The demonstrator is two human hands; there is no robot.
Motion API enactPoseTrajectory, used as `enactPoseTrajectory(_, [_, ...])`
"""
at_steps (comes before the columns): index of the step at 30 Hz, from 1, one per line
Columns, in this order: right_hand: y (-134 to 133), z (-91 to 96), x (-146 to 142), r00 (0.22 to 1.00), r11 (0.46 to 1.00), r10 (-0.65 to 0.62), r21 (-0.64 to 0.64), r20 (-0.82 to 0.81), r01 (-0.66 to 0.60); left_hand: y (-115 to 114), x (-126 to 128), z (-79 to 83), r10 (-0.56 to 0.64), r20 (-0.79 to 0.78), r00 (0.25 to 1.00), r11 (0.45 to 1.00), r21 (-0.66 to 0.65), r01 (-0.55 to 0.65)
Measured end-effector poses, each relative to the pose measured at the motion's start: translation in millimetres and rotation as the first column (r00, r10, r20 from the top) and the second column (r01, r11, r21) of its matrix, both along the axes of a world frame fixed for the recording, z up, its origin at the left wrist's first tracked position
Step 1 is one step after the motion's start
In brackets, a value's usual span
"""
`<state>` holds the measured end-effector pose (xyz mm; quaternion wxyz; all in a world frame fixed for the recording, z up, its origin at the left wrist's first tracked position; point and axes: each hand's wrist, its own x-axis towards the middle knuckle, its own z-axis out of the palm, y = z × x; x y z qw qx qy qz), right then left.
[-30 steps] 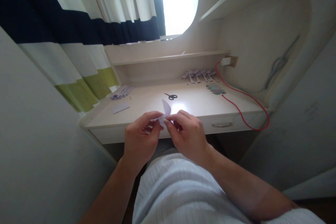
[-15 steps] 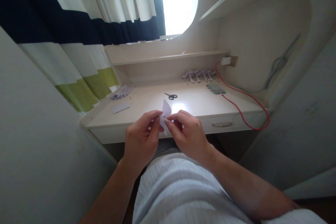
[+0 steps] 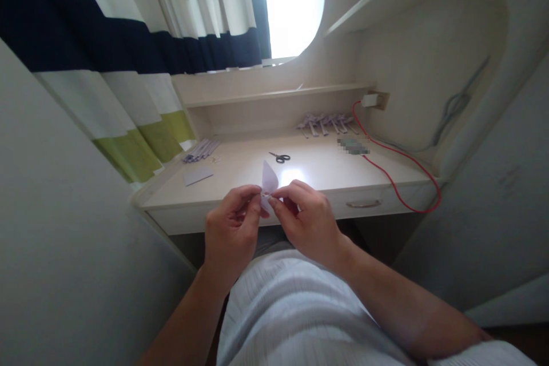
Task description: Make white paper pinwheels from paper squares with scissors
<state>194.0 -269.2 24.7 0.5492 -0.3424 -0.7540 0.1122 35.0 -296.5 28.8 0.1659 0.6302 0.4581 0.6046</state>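
Observation:
Between both hands, just above the desk's front edge, is a pale paper pinwheel (image 3: 269, 177) with one curved blade pointing up. My left hand (image 3: 234, 220) pinches its left side between thumb and fingertips. From the other side, the thumb and forefinger of my right hand (image 3: 305, 211) are closed on the paper near its middle. My fingertips hide part of the folds. A pair of small dark-handled scissors (image 3: 281, 158) lies on the desk beyond the hands.
On the desk (image 3: 244, 154), a bundle of paper sticks (image 3: 201, 150) and flat paper (image 3: 198, 176) lie left. Several pinwheels on sticks (image 3: 326, 124) rest at the back right. A red cable (image 3: 412, 157) loops over the right front edge from a blurred-out device (image 3: 353, 146).
The upright blade has tilted slightly left and turned, showing more of its face. My left fingers have shifted a little on the paper; my right hand keeps nearly the same place.

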Motion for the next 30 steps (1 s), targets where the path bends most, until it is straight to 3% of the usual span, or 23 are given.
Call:
enactPoseTrajectory(13, [-0.4,2.9,1.1,0.982,0.996,-0.083,0.035,0.17,0.078,-3.1,-3.8,-3.5,0.078,-0.151,0.985,0.997,0.005,-0.078])
enactPoseTrajectory(24, [0.1,2.4,1.7,0.984,0.999,-0.049,0.024,0.172,0.045,-4.8,-4.1,-0.9,0.08,-0.208,0.975,0.995,-0.034,-0.089])
enactPoseTrajectory(30, [1.0,0.9,1.3,0.989,0.999,-0.044,0.008,0.141,0.043,-3.0,-4.2,-3.7,0.039,-0.154,0.987,0.995,-0.086,-0.053])
